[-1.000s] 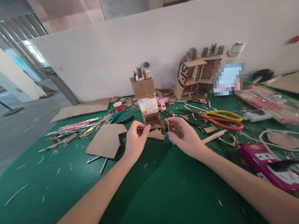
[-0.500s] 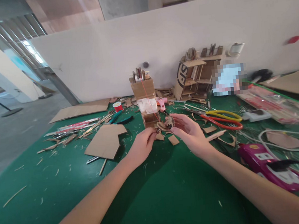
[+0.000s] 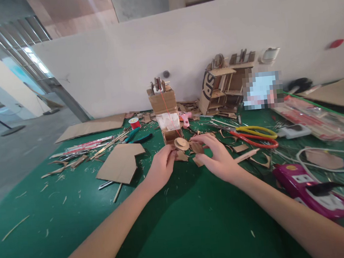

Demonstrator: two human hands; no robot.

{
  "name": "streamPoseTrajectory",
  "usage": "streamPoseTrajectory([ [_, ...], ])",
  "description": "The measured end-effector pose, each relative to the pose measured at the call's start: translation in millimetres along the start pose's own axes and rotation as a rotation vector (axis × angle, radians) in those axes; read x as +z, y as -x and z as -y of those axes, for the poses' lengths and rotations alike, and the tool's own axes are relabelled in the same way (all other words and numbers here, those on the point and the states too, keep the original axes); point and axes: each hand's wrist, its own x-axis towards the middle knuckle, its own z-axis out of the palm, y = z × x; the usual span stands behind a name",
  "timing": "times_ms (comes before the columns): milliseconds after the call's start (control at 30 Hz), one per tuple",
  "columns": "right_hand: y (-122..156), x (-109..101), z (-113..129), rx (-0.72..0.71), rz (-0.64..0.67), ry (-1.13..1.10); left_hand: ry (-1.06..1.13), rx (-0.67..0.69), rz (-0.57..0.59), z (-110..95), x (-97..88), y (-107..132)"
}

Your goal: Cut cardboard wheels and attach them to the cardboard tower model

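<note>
Hands meeting on a small cardboard part (image 3: pixel 181 144) over the green worktop (image 3: pixel 183 224).
In the head view we see the left hand (image 3: pixel 161 168) with its fingertips pinched on the cardboard part, just under its round disc top. The right hand (image 3: pixel 219 161) is curled closed around a brown cardboard scrap (image 3: pixel 197 147) that touches the same part. We find the part between the two hands, directly in front of the tall cardboard tower (image 3: pixel 164 105); if it rests on the worktop, we cannot tell. Left of the hands lies a flat cardboard sheet (image 3: pixel 122 162). Right of them lie scissors (image 3: pixel 255 135) with yellow and red handles, and nearer to the person a magenta power strip (image 3: pixel 312 191). Many small cuttings are spread on the worktop.
</note>
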Motion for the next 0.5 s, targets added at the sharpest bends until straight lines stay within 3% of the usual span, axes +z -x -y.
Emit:
streamPoseTrajectory([
  [100,2,-1,0,-0.083,0.047,0.08,0.004,0.023,0.006,-1,-0.9,0],
  [367,2,3,11,-0.187,0.075,-0.026,-0.052,0.061,0.127,-5,-0.2,3],
  [500,3,6,9,-0.161,0.059,-0.067,-0.045,0.074,0.128,-11,0.0,3],
])
